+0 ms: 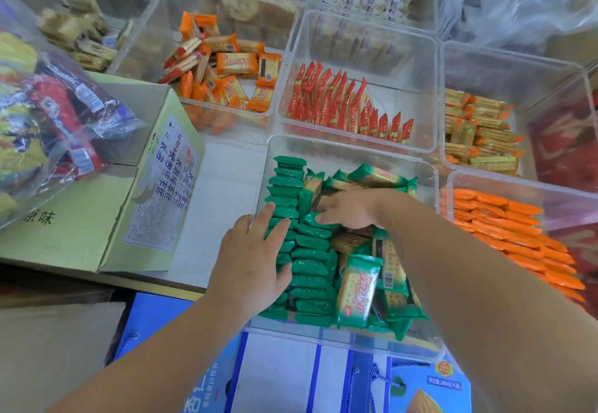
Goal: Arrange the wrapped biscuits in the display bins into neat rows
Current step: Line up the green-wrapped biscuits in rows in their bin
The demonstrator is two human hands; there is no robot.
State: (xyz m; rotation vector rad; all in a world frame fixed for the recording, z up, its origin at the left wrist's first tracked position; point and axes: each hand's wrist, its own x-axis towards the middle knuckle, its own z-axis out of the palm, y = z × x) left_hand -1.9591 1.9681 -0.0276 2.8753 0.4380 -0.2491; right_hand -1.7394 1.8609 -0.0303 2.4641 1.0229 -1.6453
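Observation:
A clear plastic bin (pixel 349 148) in front of me holds green-wrapped biscuits. Two rows stand on edge along its left side (pixel 309 268); loose green packs (pixel 356 289) lie jumbled on the right. My left hand (pixel 252 257) lies flat with fingers spread against the left row, touching the pack tops. My right hand (pixel 349 210) reaches in from the right, palm down, fingers curled over a green pack (pixel 315 218) at the top of the second row.
Other clear bins surround this one: red packs in rows (pixel 339 101), loose orange packs (pixel 226 69), orange-ended packs (pixel 479 131), orange rows (pixel 511 228) at right. A green cardboard box (pixel 106 205) with a bag of snacks (pixel 48 114) stands left. Blue cartons (pixel 323 377) sit below.

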